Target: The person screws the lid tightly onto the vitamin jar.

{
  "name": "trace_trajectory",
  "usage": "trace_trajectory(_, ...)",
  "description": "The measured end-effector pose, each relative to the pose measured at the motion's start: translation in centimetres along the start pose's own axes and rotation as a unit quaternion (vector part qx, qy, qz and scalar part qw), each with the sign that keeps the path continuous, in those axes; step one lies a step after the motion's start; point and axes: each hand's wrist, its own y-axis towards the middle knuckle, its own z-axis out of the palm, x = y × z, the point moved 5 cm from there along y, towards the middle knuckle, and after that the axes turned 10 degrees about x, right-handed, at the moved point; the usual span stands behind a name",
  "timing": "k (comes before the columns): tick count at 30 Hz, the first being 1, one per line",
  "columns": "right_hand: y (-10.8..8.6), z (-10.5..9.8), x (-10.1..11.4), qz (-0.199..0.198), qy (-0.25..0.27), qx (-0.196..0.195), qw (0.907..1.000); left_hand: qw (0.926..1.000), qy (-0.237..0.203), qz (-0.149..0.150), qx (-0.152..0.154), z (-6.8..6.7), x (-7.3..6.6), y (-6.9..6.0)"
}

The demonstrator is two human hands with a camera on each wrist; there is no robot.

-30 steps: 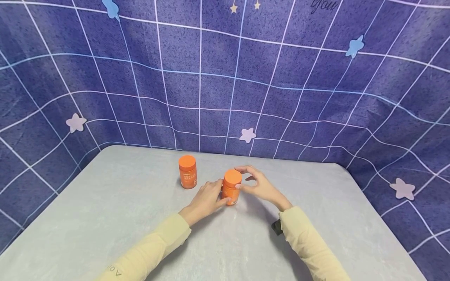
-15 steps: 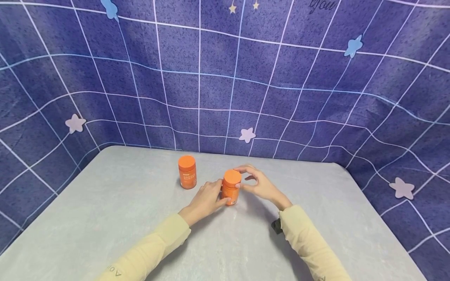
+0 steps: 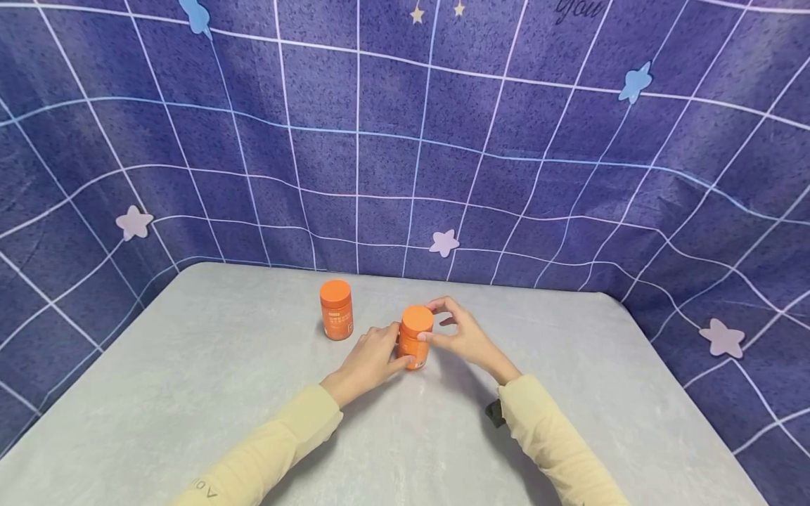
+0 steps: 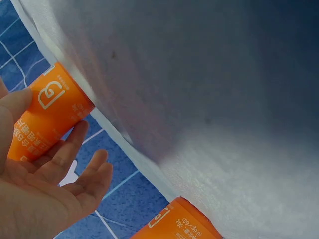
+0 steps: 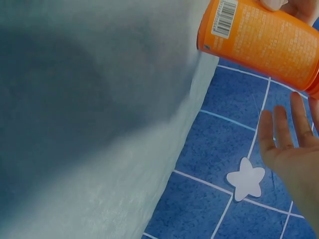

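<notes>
An orange bottle with an orange lid (image 3: 418, 319) stands upright on the grey table, its barcode showing on the body (image 5: 271, 42) in the right wrist view. My left hand (image 3: 372, 355) grips the bottle's body (image 4: 52, 112), thumb on the near side and fingers behind. At the lid, my right hand (image 3: 467, 339) has its thumb on the near side and its index finger at the far side, pinching it; the other fingers (image 5: 282, 127) stick out loosely. Left of both hands, a second, similar orange bottle (image 3: 337, 313) stands upright, untouched and capped.
The grey-clothed table (image 3: 190, 365) extends around both bottles. A dark blue curtain (image 3: 304, 161) with grid lines and stars hangs behind the table and along its sides. A small dark object (image 3: 496, 413) shows under the right cuff.
My right hand has turned slightly at the lid, its thumb shifting left across the near side. The left hand and both bottles stay in place.
</notes>
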Motion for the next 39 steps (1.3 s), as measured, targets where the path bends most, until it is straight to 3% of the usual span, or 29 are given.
trace_trajectory(5,0.1,-0.2,-0.2,-0.004,0.009,0.033,0.9994,1.0,0.001,0.002,0.0,0.0,-0.1,0.0)
trace_trajectory(12,0.7,-0.2,-3.7,-0.02,0.001,0.071,0.9973,1.0,-0.002,0.0,0.0,0.0,-0.1,-0.1)
trace_trajectory(21,0.8,-0.4,-3.6,-0.019,-0.002,0.09,0.9958,1.0,-0.005,0.001,0.001,-0.1,-0.1,-0.2)
trace_trajectory(30,0.1,-0.3,-0.6,-0.009,0.016,0.058,0.9981,1.0,-0.005,-0.002,0.001,-0.1,-0.1,-0.2)
trace_trajectory(39,-0.2,0.2,-0.2,0.001,0.007,-0.005,1.0,1.0,0.002,-0.001,-0.001,-0.1,-0.1,-0.1)
